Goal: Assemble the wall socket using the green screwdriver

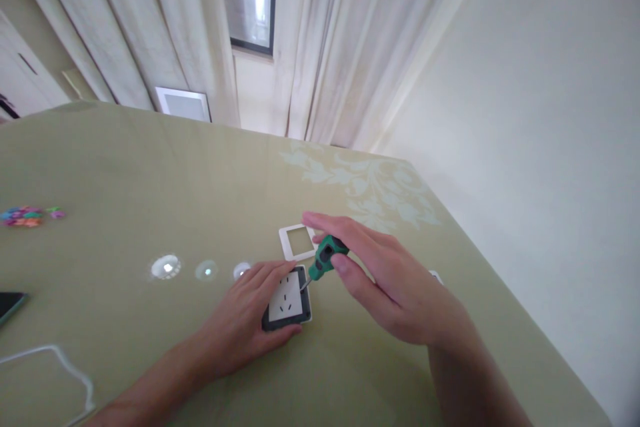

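A wall socket point(285, 300) with a white face and dark border lies flat on the table. My left hand point(253, 313) grips it by its left side, fingers along the far edge and thumb along the near edge. In my right hand point(385, 280) is a green and black screwdriver point(323, 259), its handle between thumb and fingers. The screwdriver leans, and its tip meets the dark border on the socket's right side; any screw there is too small to see. Just beyond the socket lies a white square frame point(287, 245), partly behind my right fingers.
Small colourful pieces point(25, 216) lie at the far left of the table point(150, 193). A dark flat object point(11, 305) and a white cable point(60, 357) are at the left. Part of a white object point(436, 276) shows behind my right wrist. A wall point(550, 147) borders the right.
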The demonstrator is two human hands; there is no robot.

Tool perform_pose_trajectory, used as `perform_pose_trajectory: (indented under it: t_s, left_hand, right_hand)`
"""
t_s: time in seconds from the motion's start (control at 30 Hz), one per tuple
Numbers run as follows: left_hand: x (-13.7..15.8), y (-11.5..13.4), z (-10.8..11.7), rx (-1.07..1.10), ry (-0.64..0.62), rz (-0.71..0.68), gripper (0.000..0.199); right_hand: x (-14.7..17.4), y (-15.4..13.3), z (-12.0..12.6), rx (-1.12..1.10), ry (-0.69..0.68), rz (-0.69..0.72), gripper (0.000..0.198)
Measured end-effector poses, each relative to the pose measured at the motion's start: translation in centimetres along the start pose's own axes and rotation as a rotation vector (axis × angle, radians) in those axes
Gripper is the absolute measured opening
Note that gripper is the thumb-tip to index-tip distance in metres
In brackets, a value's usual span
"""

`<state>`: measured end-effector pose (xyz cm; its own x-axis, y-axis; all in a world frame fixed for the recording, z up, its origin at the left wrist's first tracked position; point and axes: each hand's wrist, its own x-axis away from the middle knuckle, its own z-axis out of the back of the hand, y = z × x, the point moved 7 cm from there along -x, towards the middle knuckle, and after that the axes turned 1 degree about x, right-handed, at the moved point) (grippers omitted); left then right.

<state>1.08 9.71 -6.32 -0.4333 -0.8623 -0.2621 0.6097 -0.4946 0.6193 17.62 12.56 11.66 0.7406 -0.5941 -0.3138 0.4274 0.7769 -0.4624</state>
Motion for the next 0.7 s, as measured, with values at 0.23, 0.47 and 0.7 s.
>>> perform_pose_trajectory:
  t_s: [0.23,0.47,0.7]
  left_hand:
    - [0.08,-0.11,0.04,-0.007,0.021,-0.014,0.079]
    - [-0.19,0.05,0.11,-0.012,0.022,-0.02,0.08]
    - [0.02,-0.15,-0.04,0.013,0.026,-0.007,0.08]
  right_hand:
    - [0.15,0.88,0.57,0.151,0.259,-0.032,0.026]
    - [0.07,0.46,-0.08,0.228,0.206,-0.043,0.037]
    - [0.42,0.89,0.35,-0.049,-0.088,-0.037,0.053]
